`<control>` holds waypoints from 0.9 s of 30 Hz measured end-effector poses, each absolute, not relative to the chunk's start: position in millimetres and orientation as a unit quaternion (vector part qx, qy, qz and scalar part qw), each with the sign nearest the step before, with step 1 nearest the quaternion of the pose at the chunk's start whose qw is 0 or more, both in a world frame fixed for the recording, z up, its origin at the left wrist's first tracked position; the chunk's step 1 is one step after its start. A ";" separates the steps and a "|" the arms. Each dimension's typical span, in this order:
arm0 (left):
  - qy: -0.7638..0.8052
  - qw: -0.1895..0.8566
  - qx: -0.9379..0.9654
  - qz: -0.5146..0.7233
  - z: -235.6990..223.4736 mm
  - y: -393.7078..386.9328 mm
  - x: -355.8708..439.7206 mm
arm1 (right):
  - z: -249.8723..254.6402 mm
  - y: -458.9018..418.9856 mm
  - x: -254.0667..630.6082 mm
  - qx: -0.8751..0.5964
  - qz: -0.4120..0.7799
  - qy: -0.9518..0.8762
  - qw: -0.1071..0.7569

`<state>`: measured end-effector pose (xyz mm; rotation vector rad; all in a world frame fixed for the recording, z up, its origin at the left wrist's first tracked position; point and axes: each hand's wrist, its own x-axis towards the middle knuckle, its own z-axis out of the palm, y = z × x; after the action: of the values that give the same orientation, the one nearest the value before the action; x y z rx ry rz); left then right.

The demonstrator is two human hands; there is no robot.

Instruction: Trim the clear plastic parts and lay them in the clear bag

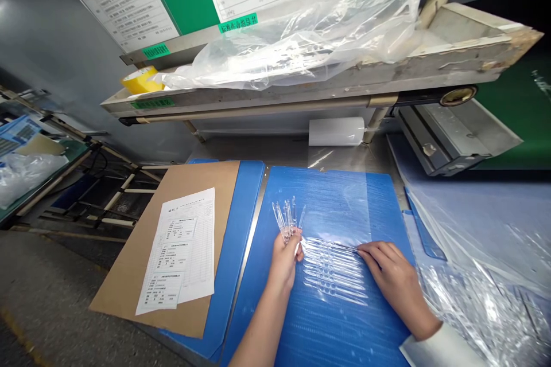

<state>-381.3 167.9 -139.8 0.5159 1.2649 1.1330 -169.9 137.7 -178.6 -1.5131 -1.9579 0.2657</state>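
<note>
Fingers [298,250] of the left hand [284,258] close around clear sticks [279,219], likely keeping them bunched; the right hand [391,275] pinches a lying stick's [340,245] tip, perhaps for neat alignment.

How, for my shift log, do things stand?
Left hand gripping fanned clear slender plastic pieces. Right hand at similar row, blue flat board beneath. No obstruction visible.

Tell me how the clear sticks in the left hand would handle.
The clear sticks are probably stiff, looking straight where they jut out of the left hand. Being slender, they are likely light; their glossy surfaces may feel slippery.
</note>
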 end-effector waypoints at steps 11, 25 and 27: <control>0.535 0.675 0.331 0.386 -135.2 163.4 -388.6 | -172.8 142.7 -172.1 -0.562 0.088 -0.751 0.336; 0.545 0.643 0.384 0.377 -135.2 165.6 -381.0 | -145.8 141.5 -174.9 -0.569 0.201 -0.735 0.309; 0.565 0.615 0.381 0.396 -139.7 166.9 -378.9 | -145.9 140.9 -173.0 -0.574 0.211 -0.732 0.300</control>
<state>-378.9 166.9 -139.7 0.8783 1.3026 0.9133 -173.0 140.9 -145.9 -1.5226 -1.9433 0.5594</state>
